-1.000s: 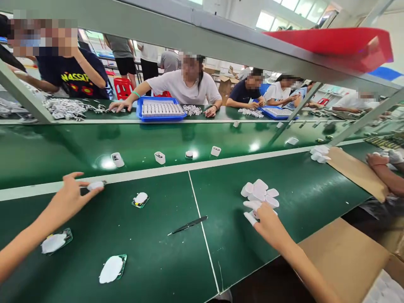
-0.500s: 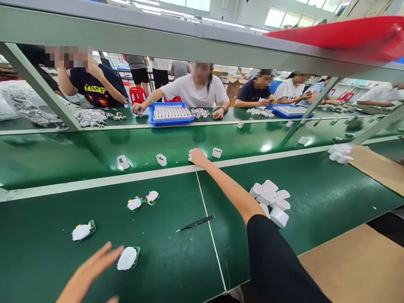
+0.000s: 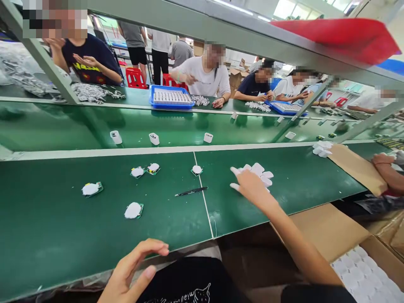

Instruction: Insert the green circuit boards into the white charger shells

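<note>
My right hand is over the near left side of a cluster of white plastic housings, its thumb and index finger apart. White covers sit on those two fingertips. No housing shows between them. My left hand hovers at the table's front edge, fingers curved and thumb apart, holding nothing. Beyond it lies a green circuit board with a white oval pad. A similar board rests by the white line, and several others are to the left. Black tweezers lie across the table's middle.
Behind the table runs a green belt carrying white housings. A cardboard box of white parts stands at lower right. A metal shelf frame crosses overhead. Co-workers sit opposite, near blue trays; another person's arm shows at right.
My right hand has come back from the belt to the housing cluster. A circuit board now shows by the white line. My left hand has drawn back from the boards; the view has tilted down.
</note>
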Tool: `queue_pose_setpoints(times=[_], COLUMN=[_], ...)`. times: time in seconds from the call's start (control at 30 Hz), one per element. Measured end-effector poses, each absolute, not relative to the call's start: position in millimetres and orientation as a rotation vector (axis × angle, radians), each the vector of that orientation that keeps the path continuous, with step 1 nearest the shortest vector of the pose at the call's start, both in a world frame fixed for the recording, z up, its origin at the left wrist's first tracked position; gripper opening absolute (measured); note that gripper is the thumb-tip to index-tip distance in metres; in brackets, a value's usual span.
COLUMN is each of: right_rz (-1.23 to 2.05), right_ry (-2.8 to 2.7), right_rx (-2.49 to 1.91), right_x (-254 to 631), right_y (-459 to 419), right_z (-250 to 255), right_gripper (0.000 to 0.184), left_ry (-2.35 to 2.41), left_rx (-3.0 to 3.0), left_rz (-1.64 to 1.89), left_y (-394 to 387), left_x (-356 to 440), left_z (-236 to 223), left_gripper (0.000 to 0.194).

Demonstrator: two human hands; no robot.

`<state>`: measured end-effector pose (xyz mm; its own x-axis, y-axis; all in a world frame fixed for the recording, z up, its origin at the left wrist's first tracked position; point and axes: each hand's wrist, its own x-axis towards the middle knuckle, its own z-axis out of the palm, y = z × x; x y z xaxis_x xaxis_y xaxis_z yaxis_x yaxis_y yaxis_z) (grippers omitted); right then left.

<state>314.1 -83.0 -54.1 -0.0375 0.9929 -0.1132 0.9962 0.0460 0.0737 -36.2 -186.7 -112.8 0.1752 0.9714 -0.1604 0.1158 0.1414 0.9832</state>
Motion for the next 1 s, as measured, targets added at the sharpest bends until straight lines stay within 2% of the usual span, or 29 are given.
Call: queue_pose_setpoints(times=[0.1, 0.33, 0.4, 0.47, 0.53, 0.6, 0.67, 0.73, 0.8, 0.87, 0.93, 1.0], right_rz=[-0.001, -0.055, -0.129, -0.243, -0.383, -0.511, -0.675, -0.808, -0.812, -0.696, -0.617, -0.591], right_ry=[1.947, 2.045, 2.212, 2.436, 2.676, 2.864, 2.990, 3.068, 3.125, 3.134, 3.078, 2.996], right_rx=[2.246, 2.414, 2.358, 2.206, 1.956, 1.671, 1.292, 0.978, 0.932, 1.119, 1.201, 1.195], right_x=[340, 366, 364, 350, 324, 296, 275, 268, 270, 272, 270, 264], right_y=[-117, -119, -116, -121, -135, -153, -164, -156, -125, -77, -27, 13], right_z=[-55, -75, -71, -62, -53, -46, -39, -33, -32, -40, -55, -71], right_gripper=[0.015, 0.021, 0.017, 0.005, 0.016, 0.017, 0.012, 0.011, 0.016, 0.027, 0.040, 0.041], left_ry=[0.976, 0.920, 0.927, 0.967, 1.020, 1.072, 1.136, 1.233, 1.345, 1.447, 1.538, 1.578], left_rx=[1.348, 1.335, 1.356, 1.367, 1.369, 1.369, 1.365, 1.353, 1.336, 1.311, 1.234, 1.117], left_rz=[0.881, 0.885, 0.899, 0.938, 0.991, 1.051, 1.114, 1.182, 1.246, 1.298, 1.344, 1.380], left_y=[-187, -189, -189, -186, -183, -181, -181, -184, -191, -199, -207, -211], left_x=[-6, 63, 70, 79, 91, 104, 111, 107, 92, 73, 55, 40], left_z=[-112, -130, -129, -127, -125, -122, -121, -122, -125, -129, -132, -134], left_gripper=[0.035, 0.028, 0.026, 0.031, 0.048, 0.062, 0.057, 0.042, 0.027, 0.022, 0.026, 0.033])
